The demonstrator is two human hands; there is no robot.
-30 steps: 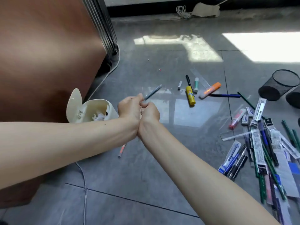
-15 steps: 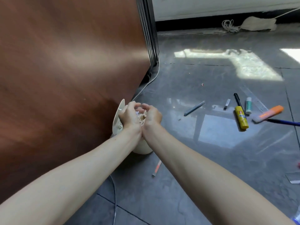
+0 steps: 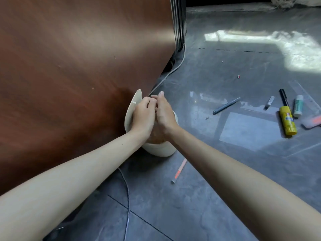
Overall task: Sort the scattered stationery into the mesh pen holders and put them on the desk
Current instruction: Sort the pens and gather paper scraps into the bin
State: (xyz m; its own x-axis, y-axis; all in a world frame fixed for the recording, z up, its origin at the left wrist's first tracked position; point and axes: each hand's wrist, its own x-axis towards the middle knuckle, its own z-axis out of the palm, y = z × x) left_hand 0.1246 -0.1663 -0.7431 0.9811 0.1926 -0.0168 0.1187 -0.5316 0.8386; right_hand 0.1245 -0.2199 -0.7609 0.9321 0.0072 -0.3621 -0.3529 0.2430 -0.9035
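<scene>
My left hand [image 3: 144, 115] and my right hand [image 3: 165, 113] are pressed together over the mouth of a small cream bin [image 3: 159, 150], whose lid [image 3: 132, 108] stands open against the brown desk panel [image 3: 69, 66]. The left hand's fingers curl toward the right palm, while the right hand's fingers point straight up. Whatever lies between the palms is hidden. Loose stationery lies on the grey floor to the right: a grey pen [image 3: 225, 106], a black marker [image 3: 284, 98], a yellow glue stick [image 3: 287, 121], a green-and-white tube [image 3: 298, 106] and an orange highlighter [image 3: 312, 121]. No mesh pen holder is in view.
An orange-and-white pen [image 3: 179, 170] lies on the floor just right of the bin. A thin cable [image 3: 128, 197] runs along the floor below my arms, and another cable [image 3: 171, 72] follows the desk's foot. A clear ruler [image 3: 304, 94] lies at far right.
My view swung left and closer to the bin. Both hands moved from above the floor to over the bin's mouth, and the crumpled scraps seen between them half a second ago no longer show.
</scene>
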